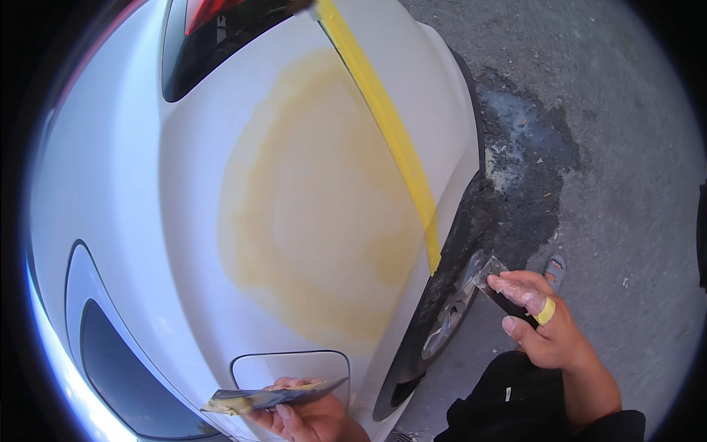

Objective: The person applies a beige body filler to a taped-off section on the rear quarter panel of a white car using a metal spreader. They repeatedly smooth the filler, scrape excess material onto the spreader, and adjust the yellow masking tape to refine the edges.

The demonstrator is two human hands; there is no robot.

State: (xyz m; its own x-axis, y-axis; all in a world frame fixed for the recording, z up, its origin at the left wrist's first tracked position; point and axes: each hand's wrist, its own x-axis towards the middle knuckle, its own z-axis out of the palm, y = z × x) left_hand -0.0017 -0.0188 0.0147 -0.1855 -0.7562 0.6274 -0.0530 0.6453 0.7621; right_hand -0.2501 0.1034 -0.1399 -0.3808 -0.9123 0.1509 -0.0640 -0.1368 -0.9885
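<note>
A white car's rear side panel (pixel 199 184) fills the middle, with a broad ring of yellowish filler (pixel 254 228) around a paler, smoothed centre. My left hand (pixel 317 420), at the bottom near the fuel flap, grips a thin dark putty board (pixel 294 395) from below. A lump of beige putty (pixel 230 405) lies on the board's left end. To the right, beside the wheel, my right hand (pixel 549 335) holds a flat putty spreader (pixel 489 275), apart from the panel. One of its fingers is wrapped in clear film, fastened with yellow tape (pixel 546 311).
Yellow masking tape (pixel 383 132) runs down the panel's right edge. Below are the fuel flap (pixel 294 362) and wheel (pixel 449 317). Tail light (pixel 206 13) and dark glass (pixel 221 51) are at the top. A wet patch (pixel 526 125) marks the grey ground; my sandalled foot (pixel 555 271) shows.
</note>
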